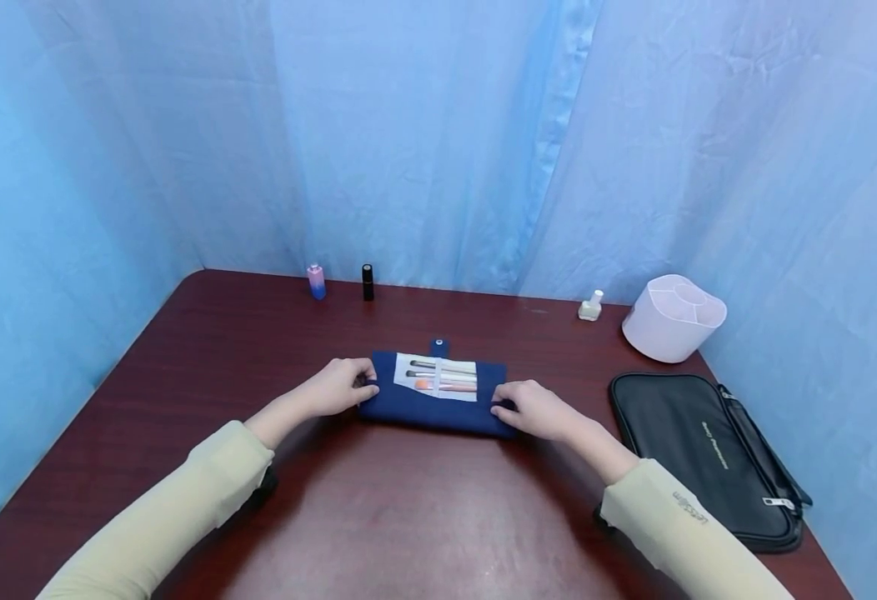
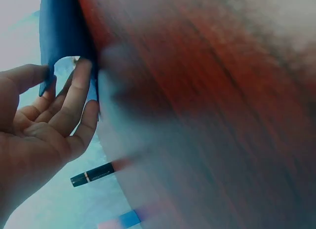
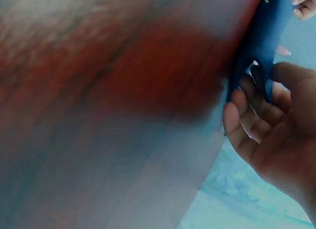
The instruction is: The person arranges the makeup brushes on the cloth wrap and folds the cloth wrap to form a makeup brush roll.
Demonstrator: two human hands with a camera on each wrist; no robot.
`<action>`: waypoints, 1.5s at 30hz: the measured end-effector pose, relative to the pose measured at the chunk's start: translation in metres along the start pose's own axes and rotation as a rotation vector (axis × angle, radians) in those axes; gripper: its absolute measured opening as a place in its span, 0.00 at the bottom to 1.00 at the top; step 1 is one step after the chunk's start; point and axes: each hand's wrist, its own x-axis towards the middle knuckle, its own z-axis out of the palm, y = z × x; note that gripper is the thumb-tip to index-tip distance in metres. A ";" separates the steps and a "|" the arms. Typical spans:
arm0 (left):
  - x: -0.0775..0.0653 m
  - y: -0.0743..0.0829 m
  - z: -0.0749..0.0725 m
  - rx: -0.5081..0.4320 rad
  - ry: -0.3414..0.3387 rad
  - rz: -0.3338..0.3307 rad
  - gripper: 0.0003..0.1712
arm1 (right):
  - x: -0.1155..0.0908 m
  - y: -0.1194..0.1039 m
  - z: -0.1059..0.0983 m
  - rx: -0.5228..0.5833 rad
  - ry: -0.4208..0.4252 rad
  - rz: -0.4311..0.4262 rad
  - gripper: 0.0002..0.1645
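Note:
A navy blue fabric brush roll (image 1: 438, 413) lies partly folded on the table, its near edge curled over. On its pale inner panel, several makeup brushes (image 1: 446, 386) sit under a light strap. My left hand (image 1: 339, 387) pinches the left end of the folded edge between thumb and fingers. At the right end, my right hand (image 1: 538, 407) grips the same edge. Both wrist views show the fabric (image 2: 66, 26) bent into a hollow loop, with fingertips inside it. A snap tab (image 1: 439, 346) sticks out from the far side.
Along the table's back edge stand a pink-and-blue bottle (image 1: 317, 282), a black lipstick tube (image 1: 367, 283) and a nail polish bottle (image 1: 591, 307). To the right are a white divided organizer (image 1: 664, 325) and a black zippered case (image 1: 686, 450). Blue curtains (image 1: 408, 150) hang behind.

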 end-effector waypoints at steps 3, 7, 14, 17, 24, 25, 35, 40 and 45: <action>0.004 -0.001 0.002 0.016 -0.037 -0.028 0.05 | 0.002 0.001 0.004 -0.031 0.010 0.023 0.06; 0.006 -0.001 0.003 0.053 -0.081 -0.034 0.08 | 0.003 0.000 0.006 -0.012 0.071 0.032 0.06; 0.007 -0.004 0.006 0.103 -0.075 -0.004 0.09 | -0.002 -0.008 0.003 -0.079 0.136 -0.118 0.16; 0.006 -0.005 0.006 0.105 -0.076 -0.002 0.10 | -0.004 -0.010 0.005 -0.121 0.061 -0.150 0.22; 0.001 0.001 0.003 0.172 -0.031 0.045 0.08 | -0.001 -0.007 0.010 -0.111 -0.022 -0.128 0.20; -0.001 0.003 0.002 0.184 -0.025 0.065 0.10 | -0.001 -0.007 0.010 -0.098 -0.024 -0.126 0.20; -0.010 0.003 0.004 0.254 -0.105 0.168 0.14 | 0.001 -0.003 0.007 -0.085 0.043 -0.114 0.13; -0.002 -0.004 0.003 0.208 -0.107 0.204 0.06 | 0.005 0.002 0.003 -0.071 0.084 -0.097 0.09; 0.008 -0.007 -0.001 0.155 -0.149 0.180 0.04 | 0.011 0.009 -0.002 -0.012 0.056 -0.012 0.09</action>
